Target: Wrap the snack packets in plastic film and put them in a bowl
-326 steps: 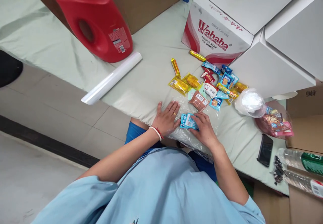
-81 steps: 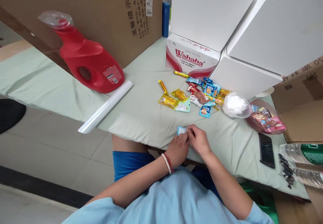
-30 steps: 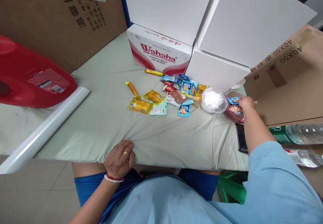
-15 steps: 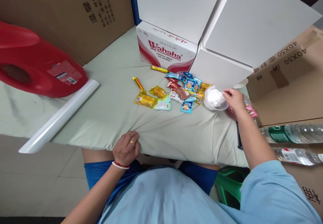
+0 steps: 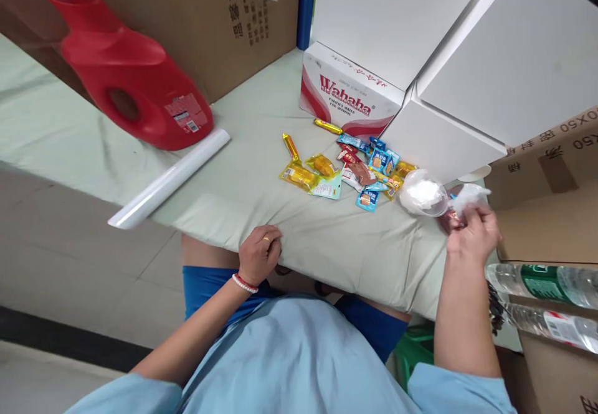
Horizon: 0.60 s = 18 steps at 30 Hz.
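Note:
My right hand [image 5: 471, 235] is raised at the right end of the table, fingers closed on a crumpled clear plastic bag [image 5: 467, 196]. Just left of it lies a bundle of clear bags [image 5: 423, 193], and behind the hand a red snack bag [image 5: 452, 218] is mostly hidden. My left hand [image 5: 259, 255] rests curled at the front edge of the green-covered table [image 5: 243, 190], holding nothing I can see. Several small snack packets [image 5: 346, 165], yellow, blue and red, lie scattered in the middle of the table.
A red detergent jug [image 5: 131, 78] and a white film roll [image 5: 170, 177] lie at the left. A Wahaha carton [image 5: 348, 93], white boxes [image 5: 467, 71] and cardboard boxes [image 5: 196, 22] stand behind. Water bottles [image 5: 542, 280] lie at the right edge.
My right hand reached to the bag bundle at the right, then pulled back toward me with a clear plastic bag in its fingers. My left hand stayed at the table edge.

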Available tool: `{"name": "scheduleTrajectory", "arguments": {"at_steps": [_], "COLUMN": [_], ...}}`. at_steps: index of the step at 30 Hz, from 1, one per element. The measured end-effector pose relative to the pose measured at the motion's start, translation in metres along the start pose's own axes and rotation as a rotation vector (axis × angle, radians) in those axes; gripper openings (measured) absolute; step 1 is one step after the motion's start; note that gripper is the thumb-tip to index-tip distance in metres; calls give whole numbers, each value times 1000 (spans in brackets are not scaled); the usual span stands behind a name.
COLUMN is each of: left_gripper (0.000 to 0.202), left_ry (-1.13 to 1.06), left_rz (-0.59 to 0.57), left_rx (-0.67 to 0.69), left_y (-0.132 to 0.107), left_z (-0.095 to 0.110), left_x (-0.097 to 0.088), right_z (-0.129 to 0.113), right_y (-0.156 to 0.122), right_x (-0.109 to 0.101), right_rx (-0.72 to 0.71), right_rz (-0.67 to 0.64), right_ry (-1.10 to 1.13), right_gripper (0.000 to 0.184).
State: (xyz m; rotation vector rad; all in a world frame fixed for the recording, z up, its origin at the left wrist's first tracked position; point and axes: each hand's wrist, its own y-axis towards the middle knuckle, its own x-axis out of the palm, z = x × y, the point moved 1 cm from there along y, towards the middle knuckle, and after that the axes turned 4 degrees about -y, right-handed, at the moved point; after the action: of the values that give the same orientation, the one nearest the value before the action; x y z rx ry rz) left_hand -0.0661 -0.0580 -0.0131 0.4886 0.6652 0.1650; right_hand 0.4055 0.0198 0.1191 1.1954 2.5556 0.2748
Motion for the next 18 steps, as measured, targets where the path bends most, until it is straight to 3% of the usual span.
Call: {"name": "scheduleTrajectory", "arguments": {"at_steps": [2,5,7,9,11,13,18], "left_gripper": [18,19,32,61,68,55,37], "left_ry": [-159,-423,-623,-804,-894,-932,-893], "left_rz": [-65,-309,-466,-582,-612,-576,-470], "left_rx": [-119,-297,-442,-547,-616,-691,-863], "left_y": [3,7,9,10,11,12,16], "left_z": [16,50,72,89,96,95,78], "left_x": [-1,7,19,32,44,51,41], "right_z": [5,10,7,1,-6,-11,-9], "right_y": [-59,-160,-214,-248,-260,-255,-218], "right_x": [1,17,30,41,47,48,35], "right_rx": [370,741,895,961,944,881,784], "right_rz": [-286,-529,-628,-706,-742,-739,-653], "right_ry": [292,400,398,369,332,300,258], "right_gripper": [24,34,37,39,39,40,44]}}
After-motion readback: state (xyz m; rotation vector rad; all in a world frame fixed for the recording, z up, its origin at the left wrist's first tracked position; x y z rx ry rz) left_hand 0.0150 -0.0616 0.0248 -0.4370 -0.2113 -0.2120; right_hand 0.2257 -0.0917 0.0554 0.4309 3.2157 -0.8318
